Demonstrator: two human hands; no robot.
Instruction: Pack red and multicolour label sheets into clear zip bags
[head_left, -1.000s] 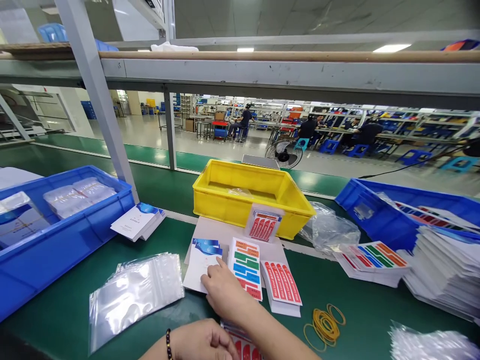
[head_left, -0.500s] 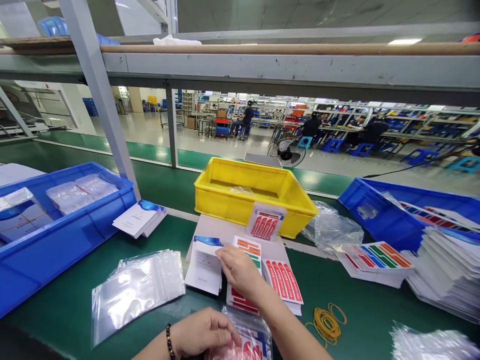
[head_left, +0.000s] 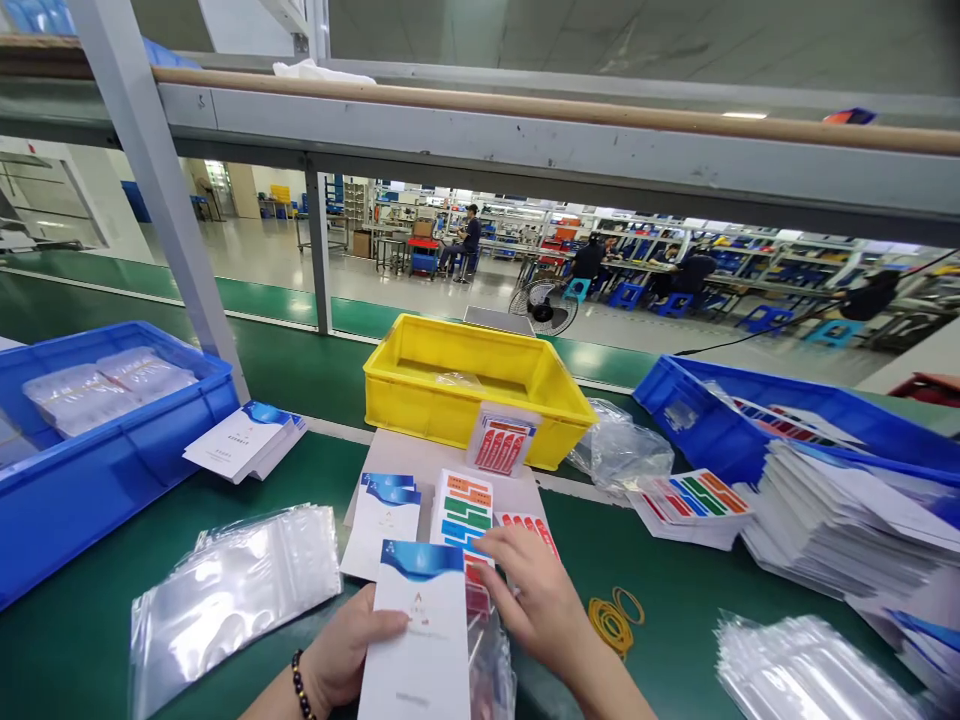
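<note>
My left hand (head_left: 341, 645), with a beaded bracelet at its wrist, grips a white booklet (head_left: 424, 640) with a blue top band, thumb on its front. My right hand (head_left: 536, 595) has its fingers apart, their tips over the lower end of a stack of multicoloured sticker sheets (head_left: 463, 505). Partly behind that hand are red sticker sheets (head_left: 525, 523). Below them, beside the held booklet, lies a clear plastic bag (head_left: 495, 650), partly hidden. More blue-topped booklets (head_left: 382, 525) lie left of the multicoloured stack.
A yellow bin (head_left: 420, 405) stands behind, with bagged red stickers (head_left: 502, 440) against its front. Blue bins (head_left: 112, 450) flank both sides. Clear bags (head_left: 240, 600) lie at left, rubber bands (head_left: 611, 625) at right. Paper stacks (head_left: 832, 510) stand far right. A shelf beam (head_left: 450, 135) crosses overhead.
My right hand has left the booklet pile and moved right and down to the multicoloured sheets. A booklet is now in my left hand, which was at the plastic bag before. The view has shifted.
</note>
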